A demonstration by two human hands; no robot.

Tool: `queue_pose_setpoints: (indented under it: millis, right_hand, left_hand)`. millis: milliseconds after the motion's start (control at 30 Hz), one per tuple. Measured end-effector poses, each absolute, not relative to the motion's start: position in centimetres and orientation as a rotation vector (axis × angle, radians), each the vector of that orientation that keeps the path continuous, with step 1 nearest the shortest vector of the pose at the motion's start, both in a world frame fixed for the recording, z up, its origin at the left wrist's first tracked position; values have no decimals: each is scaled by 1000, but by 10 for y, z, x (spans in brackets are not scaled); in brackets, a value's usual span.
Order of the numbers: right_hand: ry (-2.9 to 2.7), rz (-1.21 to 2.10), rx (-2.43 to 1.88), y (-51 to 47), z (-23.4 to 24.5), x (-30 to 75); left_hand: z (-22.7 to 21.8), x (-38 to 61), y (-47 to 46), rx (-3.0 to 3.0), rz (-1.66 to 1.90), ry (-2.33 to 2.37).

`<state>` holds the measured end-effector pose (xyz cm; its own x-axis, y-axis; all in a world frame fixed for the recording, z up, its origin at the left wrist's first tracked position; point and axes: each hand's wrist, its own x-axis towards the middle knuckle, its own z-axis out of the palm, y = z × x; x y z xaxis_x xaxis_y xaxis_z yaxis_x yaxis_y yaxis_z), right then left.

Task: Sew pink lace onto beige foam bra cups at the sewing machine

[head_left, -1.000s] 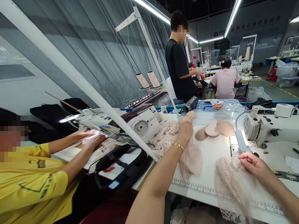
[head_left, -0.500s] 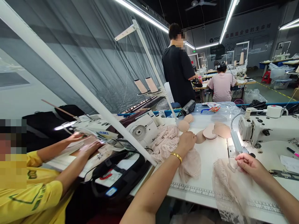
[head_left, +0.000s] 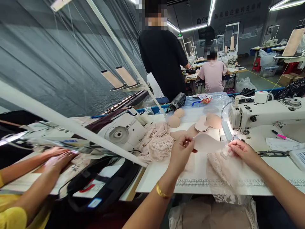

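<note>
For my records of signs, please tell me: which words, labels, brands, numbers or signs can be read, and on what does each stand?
"YING": far wall, beside a round logo.
"品质是企业的生命线": same wall, slightly blurred.
Too small or blurred to read: marks on the ruler strip, black device, blue-and-white label and green sign.

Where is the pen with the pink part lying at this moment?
In the head view, the pen lies at the right, below the arm of the sewing machine, by the upper edge of the white cloth, rightward of the right hand.
</note>
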<state>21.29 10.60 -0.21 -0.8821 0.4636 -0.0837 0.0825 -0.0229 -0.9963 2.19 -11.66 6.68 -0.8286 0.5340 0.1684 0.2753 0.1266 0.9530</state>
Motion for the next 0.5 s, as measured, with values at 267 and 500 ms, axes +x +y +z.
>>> queue_pose_setpoints:
  millis: [267,500]
  right_hand:
    - [-1974,1968,-509,102,6,226]
    - [-2168,1730,-425,87,22,237]
  left_hand:
    - [50,75,-112,681,1631,1971]
    - [90,66,-130,1474,805,2292]
